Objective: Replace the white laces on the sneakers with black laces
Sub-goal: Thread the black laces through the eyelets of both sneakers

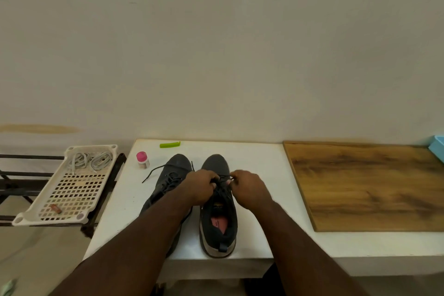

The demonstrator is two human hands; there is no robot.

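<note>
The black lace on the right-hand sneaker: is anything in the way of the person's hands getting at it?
Nothing visible. The left hand and right hand are already on the right-hand sneaker, pinching its black lace over the eyelets. The other sneaker sits beside it, apart from the lace.

Black-laced dark sneakers [192, 199] side by side

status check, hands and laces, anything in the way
Left hand and right hand both pinching black lace on right sneaker. Left sneaker laced black. Nothing blocking.

Two sneakers [217, 199], two white laces [92, 161], one tray [69, 194].
</note>
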